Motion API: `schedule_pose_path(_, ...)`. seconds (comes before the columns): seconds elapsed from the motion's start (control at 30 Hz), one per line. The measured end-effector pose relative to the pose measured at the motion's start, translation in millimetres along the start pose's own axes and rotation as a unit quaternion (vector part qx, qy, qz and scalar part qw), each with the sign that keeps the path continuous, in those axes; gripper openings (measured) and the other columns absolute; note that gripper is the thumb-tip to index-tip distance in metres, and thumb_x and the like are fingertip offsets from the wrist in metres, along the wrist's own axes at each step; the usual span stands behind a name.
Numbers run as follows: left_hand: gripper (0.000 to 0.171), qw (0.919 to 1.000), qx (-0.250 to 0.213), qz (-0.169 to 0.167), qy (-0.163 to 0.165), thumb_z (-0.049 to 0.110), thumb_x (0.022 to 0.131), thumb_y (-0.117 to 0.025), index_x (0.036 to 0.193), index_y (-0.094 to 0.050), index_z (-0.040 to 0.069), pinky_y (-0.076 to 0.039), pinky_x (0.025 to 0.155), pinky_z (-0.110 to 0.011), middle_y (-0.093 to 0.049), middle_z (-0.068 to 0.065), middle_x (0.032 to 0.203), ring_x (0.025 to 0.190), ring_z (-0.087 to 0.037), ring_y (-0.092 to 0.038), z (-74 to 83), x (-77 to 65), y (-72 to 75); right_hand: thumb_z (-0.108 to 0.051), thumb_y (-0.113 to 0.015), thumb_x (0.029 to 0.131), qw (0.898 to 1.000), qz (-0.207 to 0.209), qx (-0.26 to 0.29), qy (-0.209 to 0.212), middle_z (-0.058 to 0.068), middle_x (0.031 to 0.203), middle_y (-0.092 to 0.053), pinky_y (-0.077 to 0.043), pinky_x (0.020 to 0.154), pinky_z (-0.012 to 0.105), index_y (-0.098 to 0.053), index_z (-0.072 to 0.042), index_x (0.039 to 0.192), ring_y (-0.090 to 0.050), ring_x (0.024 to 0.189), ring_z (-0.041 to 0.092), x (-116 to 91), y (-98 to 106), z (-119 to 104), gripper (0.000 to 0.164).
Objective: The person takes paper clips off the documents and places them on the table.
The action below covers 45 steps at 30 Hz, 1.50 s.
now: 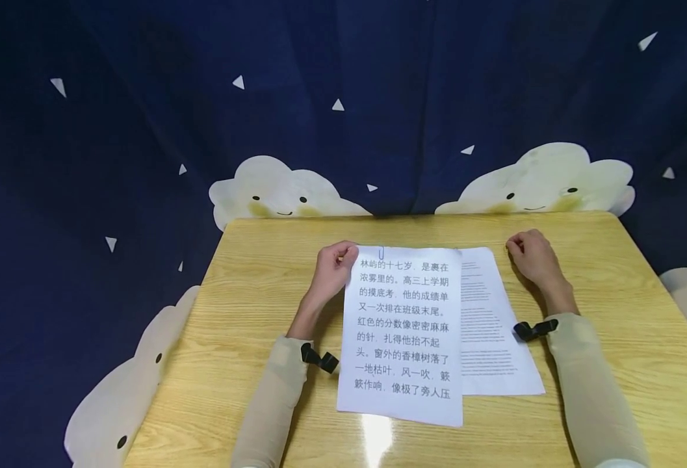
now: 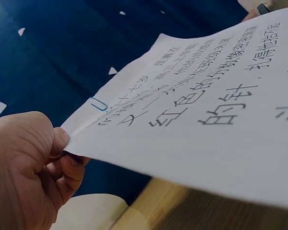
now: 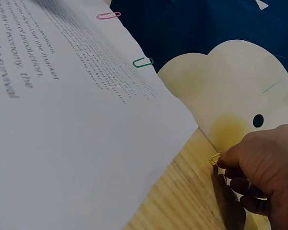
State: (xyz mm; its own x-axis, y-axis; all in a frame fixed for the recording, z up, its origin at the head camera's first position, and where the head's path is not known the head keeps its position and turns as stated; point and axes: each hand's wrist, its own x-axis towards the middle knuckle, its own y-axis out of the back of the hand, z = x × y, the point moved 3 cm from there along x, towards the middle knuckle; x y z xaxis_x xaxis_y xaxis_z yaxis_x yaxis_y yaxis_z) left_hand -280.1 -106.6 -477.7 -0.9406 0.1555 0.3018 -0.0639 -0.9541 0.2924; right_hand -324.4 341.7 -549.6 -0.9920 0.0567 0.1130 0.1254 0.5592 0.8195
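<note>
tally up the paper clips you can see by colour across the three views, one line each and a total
Blue paper clip: 1
Pink paper clip: 1
Green paper clip: 1
Yellow paper clip, held by the right hand: 1
Total paper clips in sight: 4

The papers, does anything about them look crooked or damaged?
Mildly crooked: the small-print sheet sticks out to the right behind the large-print sheet held by the left hand, and their right edges run at different slants, so the pair looks uneven. I see no tears.
</note>
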Motion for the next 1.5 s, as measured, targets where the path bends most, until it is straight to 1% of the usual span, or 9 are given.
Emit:
schedule_pose_path(0.17, 0.019, 1.0000, 0.001, -0.003, 0.003, 0.006, 0.106, -0.058, 0.102, -0.075, -0.002, -0.048, 0.054, -0.023, -0.072, -0.014, 0.088, 0.063, -0.013, -0.062, -1.8, -0.9, 0.2, -0.013, -0.051, 0.110, 1.000, 0.001, 0.000, -0.001, 0.028, 0.121, -0.050, -0.044, 0.096, 0.065, -0.061, 0.011, 0.123, -0.049, 0.106, 0.045, 0.3, -1.4, -1.7, 0.029)
schedule_pose_path(0.47, 0.020, 1.0000, -0.002, -0.007, 0.006, 0.007, 0.107, -0.058, 0.101, -0.075, -0.002, -0.048, 0.053, -0.023, -0.071, -0.013, 0.087, 0.061, -0.012, -0.061, -2.1, -1.2, -0.3, -0.013, -0.051, 0.110, 1.000, 0.003, -0.003, -0.002, 0.027, 0.119, -0.052, -0.044, 0.094, 0.064, -0.063, 0.010, 0.122, -0.051, 0.105, 0.044, 0.0, 0.3, -3.7, 0.028)
schedule_pose_path(0.63, 0.020, 1.0000, -0.004, -0.003, 0.005, 0.006, 0.106, -0.058, 0.100, -0.075, -0.002, -0.047, 0.052, -0.023, -0.071, -0.014, 0.086, 0.061, -0.012, -0.060, -1.3, -1.5, -0.3, -0.015, -0.052, 0.110, 1.000, -0.001, -0.002, -0.003, 0.028, 0.119, -0.052, -0.044, 0.094, 0.064, -0.062, 0.011, 0.123, -0.050, 0.105, 0.045, -0.1, 0.6, -3.9, 0.031)
schedule_pose_path(0.83, 0.020, 0.9999, -0.002, -0.003, 0.012, 0.007, 0.107, -0.058, 0.102, -0.075, -0.001, -0.046, 0.052, -0.023, -0.071, -0.013, 0.088, 0.061, -0.013, -0.060, -0.5, -1.5, -0.1, -0.016, -0.051, 0.111, 1.000, -0.004, 0.003, 0.000, 0.029, 0.120, -0.051, -0.044, 0.094, 0.066, -0.061, 0.012, 0.124, -0.050, 0.106, 0.046, -1.2, 2.4, -3.8, 0.032)
schedule_pose_path(1.03, 0.020, 0.9999, -0.003, -0.002, 0.014, 0.006, 0.107, -0.057, 0.102, -0.075, -0.001, -0.047, 0.053, -0.023, -0.071, -0.013, 0.088, 0.063, -0.013, -0.061, -0.3, -1.8, -0.6, -0.019, -0.048, 0.111, 1.000, -0.001, 0.014, 0.001, 0.028, 0.123, -0.050, -0.045, 0.090, 0.063, -0.061, 0.010, 0.124, -0.049, 0.105, 0.044, -1.5, 5.9, -7.9, 0.035)
schedule_pose_path(1.2, 0.020, 0.9999, -0.009, -0.005, 0.014, 0.007, 0.107, -0.057, 0.101, -0.075, -0.001, -0.046, 0.053, -0.022, -0.070, -0.013, 0.087, 0.062, -0.012, -0.061, 0.4, -3.2, -1.7, -0.024, -0.047, 0.112, 0.999, 0.014, 0.023, 0.018, 0.026, 0.121, -0.051, -0.045, 0.083, 0.056, -0.061, 0.008, 0.125, -0.048, 0.101, 0.040, -0.6, 14.5, -21.2, 0.037)
schedule_pose_path(1.37, 0.021, 0.9998, -0.011, -0.009, 0.012, 0.006, 0.107, -0.057, 0.101, -0.075, -0.002, -0.047, 0.053, -0.023, -0.071, -0.013, 0.087, 0.061, -0.013, -0.060, 1.1, -3.6, -2.4, -0.026, -0.048, 0.112, 0.997, 0.038, 0.024, 0.059, 0.023, 0.114, -0.055, -0.042, 0.076, 0.048, -0.063, 0.007, 0.121, -0.051, 0.097, 0.037, -1.2, 26.2, -42.1, 0.036)
schedule_pose_path(1.5, 0.021, 0.9998, -0.012, -0.013, 0.008, 0.006, 0.107, -0.056, 0.102, -0.075, -0.002, -0.047, 0.053, -0.023, -0.071, -0.013, 0.088, 0.062, -0.012, -0.061, 0.9, -2.6, -3.0, -0.024, -0.052, 0.111, 0.994, 0.056, 0.023, 0.093, 0.022, 0.109, -0.059, -0.040, 0.075, 0.047, -0.065, 0.006, 0.118, -0.053, 0.096, 0.037, -4.9, 36.4, -63.9, 0.033)
